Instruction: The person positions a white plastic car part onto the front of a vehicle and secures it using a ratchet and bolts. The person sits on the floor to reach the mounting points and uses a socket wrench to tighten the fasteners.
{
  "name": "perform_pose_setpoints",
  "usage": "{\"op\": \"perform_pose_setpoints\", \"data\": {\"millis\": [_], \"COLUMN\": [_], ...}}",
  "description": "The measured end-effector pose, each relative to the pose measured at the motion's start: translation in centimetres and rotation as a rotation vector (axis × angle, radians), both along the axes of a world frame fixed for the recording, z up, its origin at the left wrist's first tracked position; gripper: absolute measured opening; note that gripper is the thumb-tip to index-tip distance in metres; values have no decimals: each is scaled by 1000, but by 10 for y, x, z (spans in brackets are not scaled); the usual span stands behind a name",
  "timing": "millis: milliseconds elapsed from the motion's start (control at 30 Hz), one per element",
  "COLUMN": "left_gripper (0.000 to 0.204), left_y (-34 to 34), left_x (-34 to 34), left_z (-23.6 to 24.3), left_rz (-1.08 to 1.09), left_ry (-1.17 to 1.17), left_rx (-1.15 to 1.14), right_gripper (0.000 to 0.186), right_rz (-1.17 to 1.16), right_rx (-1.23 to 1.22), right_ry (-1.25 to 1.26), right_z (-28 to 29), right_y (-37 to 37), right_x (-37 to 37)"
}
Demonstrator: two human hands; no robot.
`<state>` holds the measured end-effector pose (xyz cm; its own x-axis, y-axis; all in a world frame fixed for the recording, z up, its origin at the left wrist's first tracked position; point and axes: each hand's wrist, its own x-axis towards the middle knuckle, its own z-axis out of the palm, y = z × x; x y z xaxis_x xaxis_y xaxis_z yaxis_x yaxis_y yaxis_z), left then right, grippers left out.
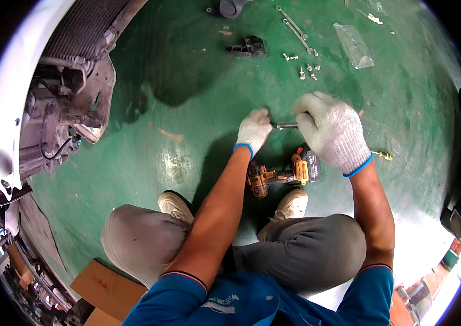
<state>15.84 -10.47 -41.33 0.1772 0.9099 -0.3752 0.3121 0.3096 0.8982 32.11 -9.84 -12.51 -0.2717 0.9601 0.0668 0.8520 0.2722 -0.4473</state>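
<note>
Work apparently under way: a metal tool [286, 125] shows between curled left hand [254, 130] and right hand [332, 129] (grips unclear).
Bolts [302, 74] lie loose on green floor [132, 176]; nothing looks finished yet.

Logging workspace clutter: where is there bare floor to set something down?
Mostly bare floor lies between the left hand and the exposed vehicle parts, and right of the right hand, above the yellow-handled tool. It is crowded around the drill, between hands and shoes, and beyond the hands by the wrenches and bolts.
</note>
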Motion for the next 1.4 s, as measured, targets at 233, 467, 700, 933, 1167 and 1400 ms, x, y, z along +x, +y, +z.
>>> {"op": "perform_pose_setpoints", "data": {"millis": [233, 467, 700, 933, 1167, 1400], "left_gripper": [43, 30, 34, 40, 34, 47], "left_y": [43, 14, 5, 12, 1, 17], "left_x": [16, 52, 54, 62, 46, 48], "left_z": [175, 161, 165, 147, 184, 155], "left_rz": [-659, -385, -279, -181, -257, -462], "left_ry": [-45, 56, -358, -226, -329, 11], "left_rx": [339, 673, 313, 712, 160, 371], "right_gripper": [28, 40, 80, 39, 58, 59], "right_rz": [9, 42, 186, 202, 125, 113], "right_rx": [166, 29, -285, 298, -251, 88], "right_ry": [-110, -88, -113, -276, -45, -121], "right_z": [-6, 40, 51, 25, 70, -3], "right_y": [8, 20, 36, 33, 23, 38], "right_x": [5, -5, -20, -19, -19, -25]}}
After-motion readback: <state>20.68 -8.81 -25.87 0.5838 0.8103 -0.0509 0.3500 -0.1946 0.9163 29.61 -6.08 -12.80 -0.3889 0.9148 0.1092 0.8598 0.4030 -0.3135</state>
